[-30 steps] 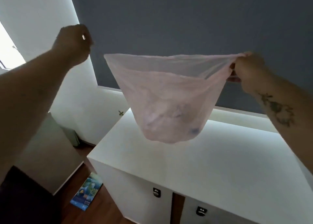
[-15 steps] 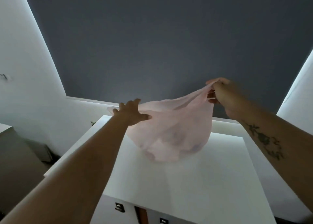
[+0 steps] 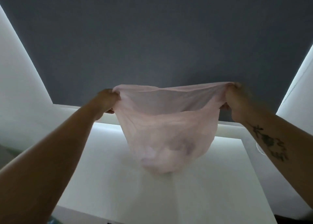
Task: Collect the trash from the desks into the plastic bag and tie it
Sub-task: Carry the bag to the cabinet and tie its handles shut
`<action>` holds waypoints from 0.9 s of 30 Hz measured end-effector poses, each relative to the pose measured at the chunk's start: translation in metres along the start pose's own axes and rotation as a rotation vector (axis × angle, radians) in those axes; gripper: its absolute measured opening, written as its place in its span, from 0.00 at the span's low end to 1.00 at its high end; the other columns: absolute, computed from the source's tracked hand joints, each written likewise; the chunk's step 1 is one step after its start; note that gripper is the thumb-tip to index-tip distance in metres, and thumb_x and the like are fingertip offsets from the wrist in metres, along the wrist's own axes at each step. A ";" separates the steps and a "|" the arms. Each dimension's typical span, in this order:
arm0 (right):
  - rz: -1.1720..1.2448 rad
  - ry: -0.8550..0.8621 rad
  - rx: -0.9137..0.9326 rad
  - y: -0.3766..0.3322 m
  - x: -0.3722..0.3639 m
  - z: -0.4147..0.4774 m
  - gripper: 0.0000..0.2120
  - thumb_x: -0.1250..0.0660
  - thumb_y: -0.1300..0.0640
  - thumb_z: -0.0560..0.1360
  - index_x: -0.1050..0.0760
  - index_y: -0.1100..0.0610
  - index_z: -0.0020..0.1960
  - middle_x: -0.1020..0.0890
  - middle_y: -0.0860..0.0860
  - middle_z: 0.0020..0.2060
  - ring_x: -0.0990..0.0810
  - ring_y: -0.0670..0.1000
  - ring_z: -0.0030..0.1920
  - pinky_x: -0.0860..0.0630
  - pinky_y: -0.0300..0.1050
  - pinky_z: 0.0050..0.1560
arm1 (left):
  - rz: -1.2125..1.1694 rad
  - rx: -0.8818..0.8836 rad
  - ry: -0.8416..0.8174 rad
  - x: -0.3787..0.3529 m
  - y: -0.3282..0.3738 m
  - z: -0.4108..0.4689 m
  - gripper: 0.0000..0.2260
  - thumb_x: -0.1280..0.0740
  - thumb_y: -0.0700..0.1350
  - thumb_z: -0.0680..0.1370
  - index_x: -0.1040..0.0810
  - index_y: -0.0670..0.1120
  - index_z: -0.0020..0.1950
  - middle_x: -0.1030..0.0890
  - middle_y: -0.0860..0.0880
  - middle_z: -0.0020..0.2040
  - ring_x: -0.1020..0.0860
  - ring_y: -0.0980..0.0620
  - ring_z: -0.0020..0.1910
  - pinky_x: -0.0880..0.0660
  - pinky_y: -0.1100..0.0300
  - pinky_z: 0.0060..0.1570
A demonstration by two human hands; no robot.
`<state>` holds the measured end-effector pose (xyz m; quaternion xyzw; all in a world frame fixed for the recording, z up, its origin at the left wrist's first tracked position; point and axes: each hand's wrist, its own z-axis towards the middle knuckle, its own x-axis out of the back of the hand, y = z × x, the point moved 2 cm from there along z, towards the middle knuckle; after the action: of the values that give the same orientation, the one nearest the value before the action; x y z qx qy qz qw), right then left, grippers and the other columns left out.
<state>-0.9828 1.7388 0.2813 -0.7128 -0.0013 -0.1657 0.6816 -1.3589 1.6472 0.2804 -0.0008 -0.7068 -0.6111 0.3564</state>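
Bag: thin pink plastic bag [image 3: 166, 130], centre of frame, hanging above the white desk [image 3: 169, 198], trash dimly visible inside.
Left hand [image 3: 106, 102]: fingers pinching the bag's left rim.
Right hand [image 3: 234, 100]: fingers gripping the right rim, mouth stretched wide.

Two hands [image 3: 107, 100] [image 3: 235, 103], one bag [image 3: 169, 122], one desk [image 3: 211, 190]; trash [image 3: 179, 149] count unclear.

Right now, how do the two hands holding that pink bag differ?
The left hand grips the pink bag at its rim's left end, slightly lower in the picture; the right hand grips the right end, slightly higher. The right forearm bears a dark tattoo; the left forearm is bare. Both curl round the rim, stretching it apart.
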 end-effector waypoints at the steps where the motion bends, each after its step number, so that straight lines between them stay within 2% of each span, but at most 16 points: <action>1: 0.044 -0.019 -0.031 0.002 -0.007 -0.001 0.13 0.47 0.57 0.81 0.26 0.53 0.60 0.20 0.55 0.53 0.19 0.57 0.49 0.17 0.51 0.44 | -0.079 -0.033 0.006 -0.005 0.005 0.003 0.10 0.42 0.44 0.81 0.22 0.46 0.56 0.19 0.43 0.51 0.20 0.46 0.45 0.21 0.54 0.42; 4: 0.124 -0.027 -0.037 0.009 -0.021 -0.012 0.13 0.45 0.63 0.78 0.23 0.55 0.54 0.19 0.59 0.49 0.18 0.58 0.47 0.17 0.54 0.47 | -0.309 -0.071 -0.041 -0.017 0.012 0.011 0.14 0.45 0.51 0.83 0.22 0.47 0.57 0.17 0.44 0.54 0.18 0.44 0.51 0.20 0.50 0.48; 5: 0.168 0.018 -0.043 0.010 -0.022 -0.014 0.14 0.45 0.65 0.76 0.22 0.58 0.52 0.19 0.59 0.46 0.19 0.58 0.44 0.18 0.51 0.43 | -0.360 -0.082 -0.075 -0.022 0.009 0.014 0.15 0.46 0.52 0.84 0.21 0.47 0.57 0.15 0.43 0.51 0.17 0.44 0.48 0.20 0.50 0.47; 7: 0.253 0.106 -0.086 0.012 -0.021 -0.018 0.12 0.43 0.67 0.72 0.22 0.61 0.48 0.23 0.58 0.38 0.24 0.55 0.35 0.27 0.43 0.30 | -0.469 -0.073 -0.061 -0.031 -0.003 0.022 0.17 0.47 0.52 0.84 0.21 0.46 0.59 0.15 0.44 0.48 0.16 0.47 0.44 0.21 0.55 0.42; 9: 0.288 0.160 -0.108 0.017 -0.022 -0.024 0.11 0.44 0.64 0.74 0.23 0.59 0.46 0.26 0.54 0.35 0.28 0.52 0.34 0.33 0.40 0.27 | -0.574 0.022 0.011 -0.039 -0.017 0.024 0.18 0.45 0.55 0.84 0.22 0.46 0.59 0.18 0.48 0.47 0.19 0.51 0.43 0.23 0.58 0.37; 11: 0.298 0.198 -0.122 0.025 -0.026 -0.032 0.11 0.46 0.58 0.77 0.25 0.54 0.48 0.24 0.51 0.39 0.25 0.52 0.40 0.29 0.42 0.34 | -0.635 0.091 -0.048 -0.050 -0.030 0.023 0.18 0.44 0.59 0.83 0.21 0.49 0.56 0.17 0.49 0.49 0.18 0.50 0.45 0.22 0.58 0.36; 13: 0.326 0.163 -0.164 0.036 -0.029 -0.045 0.12 0.46 0.53 0.78 0.25 0.51 0.54 0.21 0.51 0.47 0.22 0.54 0.48 0.23 0.47 0.42 | -0.740 0.091 -0.198 -0.060 -0.042 0.021 0.19 0.43 0.60 0.82 0.19 0.50 0.58 0.16 0.46 0.54 0.17 0.47 0.50 0.21 0.55 0.41; 15: 0.354 0.005 -0.132 0.051 -0.027 -0.057 0.18 0.47 0.46 0.79 0.23 0.52 0.59 0.18 0.54 0.53 0.20 0.58 0.55 0.21 0.54 0.51 | -0.821 0.008 -0.357 -0.062 -0.053 0.020 0.20 0.41 0.55 0.82 0.21 0.44 0.65 0.19 0.40 0.61 0.19 0.41 0.58 0.20 0.50 0.48; 17: 0.379 -0.176 -0.059 0.066 -0.021 -0.072 0.27 0.50 0.35 0.78 0.26 0.50 0.66 0.19 0.54 0.60 0.21 0.58 0.61 0.24 0.58 0.60 | -0.900 -0.053 -0.463 -0.058 -0.068 0.024 0.20 0.40 0.46 0.81 0.28 0.37 0.69 0.25 0.34 0.67 0.23 0.37 0.63 0.24 0.45 0.60; 19: 0.409 -0.249 0.005 0.080 -0.026 -0.086 0.27 0.50 0.32 0.78 0.31 0.43 0.70 0.22 0.47 0.65 0.23 0.51 0.65 0.27 0.54 0.62 | -0.986 -0.055 -0.495 -0.055 -0.082 0.026 0.18 0.39 0.40 0.81 0.29 0.36 0.71 0.25 0.35 0.68 0.23 0.40 0.63 0.26 0.47 0.63; 21: 0.384 -0.155 -0.029 0.100 -0.037 -0.094 0.19 0.41 0.39 0.78 0.33 0.42 0.67 0.25 0.43 0.67 0.25 0.48 0.66 0.27 0.50 0.62 | -0.987 -0.072 -0.515 -0.058 -0.088 0.025 0.16 0.40 0.42 0.83 0.27 0.37 0.69 0.21 0.40 0.64 0.21 0.44 0.61 0.23 0.51 0.59; 22: 0.274 -0.123 0.000 0.105 -0.044 -0.098 0.21 0.32 0.44 0.75 0.35 0.41 0.65 0.26 0.41 0.67 0.26 0.46 0.65 0.26 0.46 0.62 | -0.961 -0.079 -0.503 -0.060 -0.088 0.023 0.16 0.39 0.44 0.83 0.26 0.38 0.68 0.19 0.42 0.62 0.20 0.46 0.60 0.21 0.53 0.57; 23: 0.112 -0.148 0.067 0.105 -0.053 -0.101 0.32 0.24 0.46 0.68 0.39 0.38 0.64 0.27 0.37 0.64 0.26 0.42 0.63 0.24 0.38 0.57 | -0.927 -0.080 -0.477 -0.063 -0.087 0.023 0.17 0.39 0.47 0.83 0.24 0.39 0.67 0.19 0.43 0.61 0.19 0.47 0.59 0.21 0.53 0.55; 24: -0.015 -0.157 0.144 0.105 -0.059 -0.100 0.39 0.19 0.49 0.63 0.40 0.35 0.63 0.28 0.32 0.60 0.26 0.39 0.62 0.25 0.28 0.50 | -0.897 -0.074 -0.452 -0.066 -0.085 0.021 0.17 0.38 0.49 0.82 0.23 0.41 0.66 0.18 0.44 0.61 0.19 0.47 0.59 0.20 0.53 0.55; 25: -0.055 -0.117 0.211 0.104 -0.060 -0.096 0.39 0.19 0.51 0.63 0.40 0.33 0.62 0.29 0.31 0.58 0.27 0.38 0.63 0.27 0.25 0.46 | -0.864 -0.072 -0.417 -0.069 -0.082 0.021 0.17 0.37 0.52 0.82 0.21 0.43 0.65 0.18 0.44 0.61 0.19 0.48 0.59 0.20 0.52 0.55; 27: 0.020 -0.012 0.275 0.090 -0.061 -0.083 0.24 0.27 0.48 0.72 0.34 0.33 0.61 0.25 0.36 0.58 0.24 0.45 0.62 0.27 0.30 0.46 | -0.818 -0.075 -0.349 -0.073 -0.075 0.021 0.17 0.38 0.57 0.81 0.19 0.47 0.59 0.16 0.46 0.58 0.17 0.50 0.56 0.20 0.52 0.52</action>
<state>-1.0400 1.6653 0.1809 -0.6136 -0.0212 -0.1529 0.7744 -1.3478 1.6786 0.1791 0.1627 -0.6759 -0.7177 -0.0393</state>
